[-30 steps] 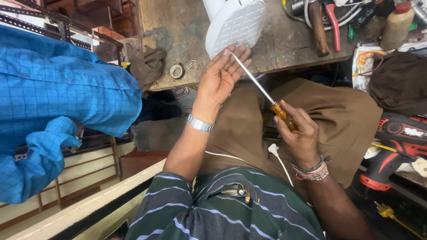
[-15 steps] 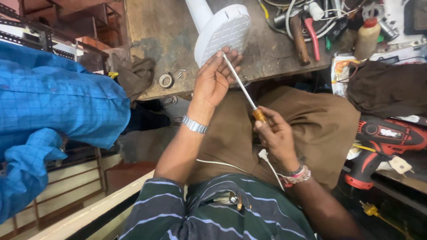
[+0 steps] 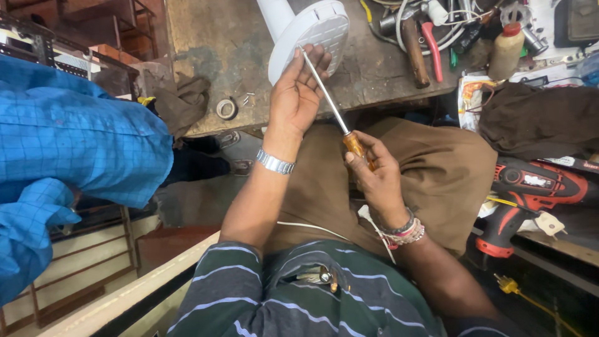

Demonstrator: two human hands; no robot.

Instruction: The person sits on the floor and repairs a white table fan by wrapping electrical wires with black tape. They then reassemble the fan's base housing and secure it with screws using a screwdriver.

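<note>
Far left of both hands, a blue checked cloth sleeve (image 3: 75,150) of another person, soft and creased, filling the edge of the view. Just left of the left hand, on the worn, stained wooden workbench (image 3: 212,50): a crumpled brown rag (image 3: 184,106), a small metal ring (image 3: 226,108) and a few tiny loose screws (image 3: 248,98) beside it. Left hand (image 3: 298,93) raised at the bench edge, fingers cupped against the rim of a white plastic base (image 3: 309,34), rounded, with a finely perforated face and a smooth white stem rising from it; fingertips also steadying the thin steel shaft of a screwdriver (image 3: 331,103), so clamped on base and shaft together. A shiny metal watch band (image 3: 275,163) at that wrist. Screwdriver slanting from the base down to the right hand (image 3: 374,181), tip touching the perforated face, amber translucent handle wrapped tightly in the right fist, held over the lap in brown trousers (image 3: 430,168). Hands apart, joined only by the tool. Beaded bracelets (image 3: 409,232) at the right wrist; a thin white cable (image 3: 312,226) lying across the lap below both hands. Above and right of the right hand, a tangle on the bench: a wooden-handled tool (image 3: 415,43), red-handled pliers (image 3: 432,43), a squat plastic bottle with a red cap (image 3: 505,50). Right of the right hand, a dark brown cloth bundle (image 3: 536,118), then a red and black power drill (image 3: 530,193), chunky and moulded.
</note>
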